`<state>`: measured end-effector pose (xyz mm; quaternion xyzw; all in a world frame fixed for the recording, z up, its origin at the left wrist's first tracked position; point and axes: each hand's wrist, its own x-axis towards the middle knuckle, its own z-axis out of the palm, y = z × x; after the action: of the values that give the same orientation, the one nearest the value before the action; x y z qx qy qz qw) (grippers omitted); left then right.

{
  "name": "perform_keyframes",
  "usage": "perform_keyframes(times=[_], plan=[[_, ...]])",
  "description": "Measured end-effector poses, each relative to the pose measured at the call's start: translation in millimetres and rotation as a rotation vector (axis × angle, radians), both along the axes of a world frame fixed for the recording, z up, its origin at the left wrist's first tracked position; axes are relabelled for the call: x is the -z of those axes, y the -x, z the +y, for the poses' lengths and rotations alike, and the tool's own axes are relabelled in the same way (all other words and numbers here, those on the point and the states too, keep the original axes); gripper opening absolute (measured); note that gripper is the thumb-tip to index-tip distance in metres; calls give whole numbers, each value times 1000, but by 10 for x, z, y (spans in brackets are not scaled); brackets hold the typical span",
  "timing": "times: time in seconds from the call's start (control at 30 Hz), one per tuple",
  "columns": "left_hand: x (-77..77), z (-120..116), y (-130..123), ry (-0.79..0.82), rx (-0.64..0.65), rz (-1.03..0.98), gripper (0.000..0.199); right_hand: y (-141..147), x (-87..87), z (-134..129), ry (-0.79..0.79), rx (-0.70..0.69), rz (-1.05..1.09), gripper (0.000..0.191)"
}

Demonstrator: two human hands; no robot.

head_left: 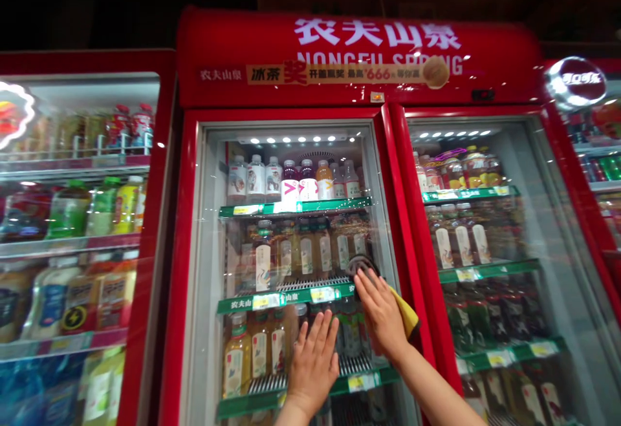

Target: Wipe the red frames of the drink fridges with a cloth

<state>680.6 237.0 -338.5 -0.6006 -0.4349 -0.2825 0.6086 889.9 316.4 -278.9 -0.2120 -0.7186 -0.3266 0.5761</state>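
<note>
A red drinks fridge with glass doors fills the middle of the head view. My right hand presses a folded cloth, yellow on one side and dark grey on the other, against the left glass door. Part of the cloth bunches above my fingertips, and its yellow side sticks out beside the wrist. Lower and to the left, my left hand is held flat at the same door with its fingers stretched out and nothing in it. Behind the glass stand rows of bottles on green-edged shelves.
The right glass door of the fridge is shut, with more bottles behind it. Red door frames meet just right of my right hand. Another drinks cooler stands on the left, and a further one on the right.
</note>
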Motion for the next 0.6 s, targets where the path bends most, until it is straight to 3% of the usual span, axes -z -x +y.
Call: perform_keyframes(times=[0.07,0.13,0.33,0.43,0.53,0.6], plan=[[-27,-54,-3,7,-5,-7,76,-107,147,-13,-25,-13,-137,83],[-69,-130,8,31,-3,-8,73,-198,194,9,-27,-10,-129,82],[-259,-380,226,47,-16,-67,69,60,-203,-4,22,-15,175,80],[-354,-486,423,36,-49,-82,69,110,-160,-69,8,-30,26,78],[-427,-566,630,32,-64,-63,69,-80,-26,-39,-41,-53,-181,74],[-459,-590,751,16,-62,-63,70,-186,-54,18,-51,-54,-141,72]])
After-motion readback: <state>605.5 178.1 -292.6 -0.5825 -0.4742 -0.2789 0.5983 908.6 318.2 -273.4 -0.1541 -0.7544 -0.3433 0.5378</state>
